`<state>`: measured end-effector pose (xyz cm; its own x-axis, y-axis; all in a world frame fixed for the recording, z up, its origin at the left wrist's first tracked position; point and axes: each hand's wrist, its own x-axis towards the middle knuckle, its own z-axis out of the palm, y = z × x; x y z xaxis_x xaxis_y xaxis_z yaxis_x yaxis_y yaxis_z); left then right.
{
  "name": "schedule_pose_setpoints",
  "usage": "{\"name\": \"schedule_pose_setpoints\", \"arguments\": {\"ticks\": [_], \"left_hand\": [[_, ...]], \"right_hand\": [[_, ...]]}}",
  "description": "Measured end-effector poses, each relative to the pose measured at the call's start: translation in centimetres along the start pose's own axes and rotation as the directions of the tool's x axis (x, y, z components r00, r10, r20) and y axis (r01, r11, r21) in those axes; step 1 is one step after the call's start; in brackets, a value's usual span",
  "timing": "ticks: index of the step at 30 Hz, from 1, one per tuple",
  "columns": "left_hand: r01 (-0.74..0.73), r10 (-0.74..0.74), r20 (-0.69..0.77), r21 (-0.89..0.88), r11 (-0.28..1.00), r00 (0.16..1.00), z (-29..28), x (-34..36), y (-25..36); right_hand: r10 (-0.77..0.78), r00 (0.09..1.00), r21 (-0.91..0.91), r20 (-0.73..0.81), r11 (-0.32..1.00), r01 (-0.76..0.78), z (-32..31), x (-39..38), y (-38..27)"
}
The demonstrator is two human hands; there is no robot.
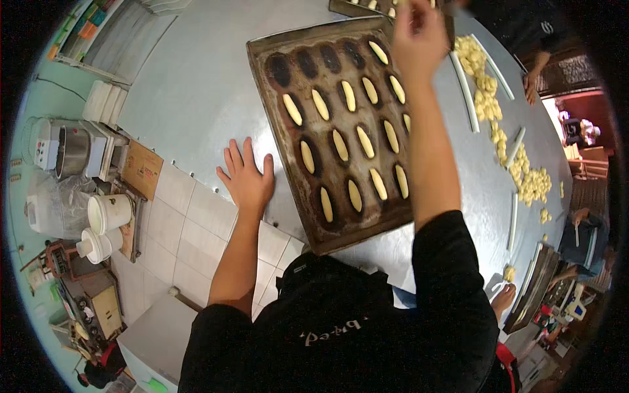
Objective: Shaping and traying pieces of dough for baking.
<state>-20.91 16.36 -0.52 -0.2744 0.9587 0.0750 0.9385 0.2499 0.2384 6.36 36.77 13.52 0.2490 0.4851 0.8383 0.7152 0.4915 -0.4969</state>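
Note:
My left hand (247,183) rests on the metal table, palm down and fingers spread, just left of a large dark baking tray (298,226). Rows of slim, pale dough sticks (365,142) lie in the tray, each over a browned oval mark. Along its far row, several dark marks are bare, with one dough stick (378,53) at the right end. My right arm crosses the tray's right side and hides part of it. Near the far right corner is my right hand (419,42), its fingers bent and smeared by motion; whether it holds anything is unclear.
Another tray (344,8) with dough sticks lies beyond. To the right, heaps of dough lumps (485,98) spread along the table (190,85) between long pale rolls (464,92). Other people's hands (531,87) work at the right edge. A mixer (72,150) and white buckets (109,213) stand left.

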Motion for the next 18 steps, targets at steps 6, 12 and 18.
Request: {"name": "schedule_pose_setpoints", "arguments": {"ticks": [6, 12, 18], "left_hand": [[-0.024, 0.024, 0.016, -0.002, 1.000, 1.000, -0.5, 0.1, -1.0], [-0.050, 0.050, 0.028, 0.021, 0.999, 0.998, -0.5, 1.0, 0.2], [-0.036, 0.035, 0.009, 0.072, 0.997, 0.999, 1.0, 0.9, -1.1]], "right_hand": [[0.305, 0.731, -0.377, 0.610, 0.923, -0.070, 5.8, -11.1, 7.2], [0.429, 0.686, -0.449, 0.588, 0.878, -0.165, 6.2, -9.3, 9.0], [0.163, 0.888, -0.308, 0.430, 0.951, -0.025, -6.5, -7.8, 6.4]]}}
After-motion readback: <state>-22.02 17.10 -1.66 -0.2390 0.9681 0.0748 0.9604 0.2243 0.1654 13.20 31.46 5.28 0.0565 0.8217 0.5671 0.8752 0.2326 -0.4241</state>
